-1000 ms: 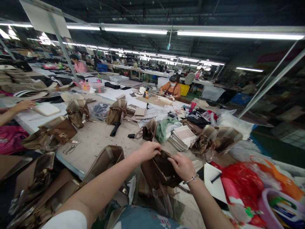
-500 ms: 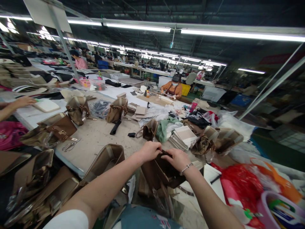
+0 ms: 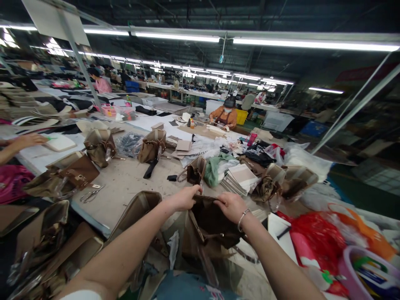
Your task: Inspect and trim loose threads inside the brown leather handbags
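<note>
A brown handbag [image 3: 215, 216] with a dark inside stands mouth-up at the table edge right in front of me. My left hand [image 3: 186, 197] pinches the far rim near its left corner. Farther right along that same rim, my right hand [image 3: 231, 206] grips with thumb and fingers; a bracelet circles the wrist. Clear plastic hangs down the bag's near side. Left of it, partly behind my forearm, another open brown bag [image 3: 137, 208] rests on the table. Just beyond my hands stands a small brown bag [image 3: 196, 170].
Scissors [image 3: 91, 194] lie on the table at left. Finished-looking brown bags [image 3: 71, 171] stand around. A stack of boards [image 3: 239, 179], a red plastic bag [image 3: 325, 227] and a purple basin [image 3: 346, 266] sit to the right. A co-worker's hand [image 3: 33, 139] reaches in from the left; another person [image 3: 224, 116] sits opposite.
My hands have moved apart along the rim, the left one leftward. The bag's mouth is wider and more of its dark inside shows.
</note>
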The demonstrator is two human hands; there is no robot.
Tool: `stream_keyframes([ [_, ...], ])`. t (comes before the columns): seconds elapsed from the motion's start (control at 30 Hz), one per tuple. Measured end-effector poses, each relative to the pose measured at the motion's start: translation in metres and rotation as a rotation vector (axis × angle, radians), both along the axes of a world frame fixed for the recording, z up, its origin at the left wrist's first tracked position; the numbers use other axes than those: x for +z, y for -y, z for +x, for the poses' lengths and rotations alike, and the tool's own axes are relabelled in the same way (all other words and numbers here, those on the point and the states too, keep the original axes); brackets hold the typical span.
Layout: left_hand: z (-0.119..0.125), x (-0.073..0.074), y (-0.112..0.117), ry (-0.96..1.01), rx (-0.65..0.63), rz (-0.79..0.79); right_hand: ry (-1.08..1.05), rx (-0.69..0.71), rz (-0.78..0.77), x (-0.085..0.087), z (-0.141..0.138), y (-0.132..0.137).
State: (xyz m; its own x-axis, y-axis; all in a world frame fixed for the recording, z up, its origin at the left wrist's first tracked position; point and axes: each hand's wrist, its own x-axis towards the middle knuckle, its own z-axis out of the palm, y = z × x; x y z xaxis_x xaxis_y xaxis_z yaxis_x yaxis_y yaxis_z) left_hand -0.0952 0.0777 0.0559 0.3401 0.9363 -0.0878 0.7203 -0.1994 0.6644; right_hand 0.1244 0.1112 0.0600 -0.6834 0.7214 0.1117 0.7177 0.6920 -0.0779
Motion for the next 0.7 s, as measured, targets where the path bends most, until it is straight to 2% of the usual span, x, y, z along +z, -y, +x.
stream_keyframes([
  [0.1, -0.012, 0.011, -0.018, -0.011, -0.181, -0.061, -0.005, 0.026, -0.013, 0.000, 0.000, 0.001],
  [0.17, -0.013, 0.014, -0.026, -0.030, -0.211, -0.070, -0.009, 0.011, -0.019, -0.002, 0.002, 0.001],
  [0.27, -0.005, 0.011, -0.028, 0.010, -0.186, -0.015, -0.017, -0.037, -0.017, -0.006, 0.006, 0.002],
  [0.4, 0.010, 0.002, -0.018, 0.071, -0.072, 0.200, -0.053, -0.071, -0.010, -0.011, 0.011, 0.005],
  [0.47, 0.015, 0.001, -0.011, 0.020, -0.018, 0.301, -0.066, -0.086, -0.008, -0.012, 0.012, 0.005],
  [0.53, 0.020, 0.002, -0.006, -0.048, -0.015, 0.371, -0.075, -0.102, -0.006, -0.013, 0.011, 0.006],
  [0.7, 0.027, 0.002, -0.001, -0.143, 0.026, 0.453, -0.078, -0.130, -0.025, -0.011, 0.007, 0.008],
])
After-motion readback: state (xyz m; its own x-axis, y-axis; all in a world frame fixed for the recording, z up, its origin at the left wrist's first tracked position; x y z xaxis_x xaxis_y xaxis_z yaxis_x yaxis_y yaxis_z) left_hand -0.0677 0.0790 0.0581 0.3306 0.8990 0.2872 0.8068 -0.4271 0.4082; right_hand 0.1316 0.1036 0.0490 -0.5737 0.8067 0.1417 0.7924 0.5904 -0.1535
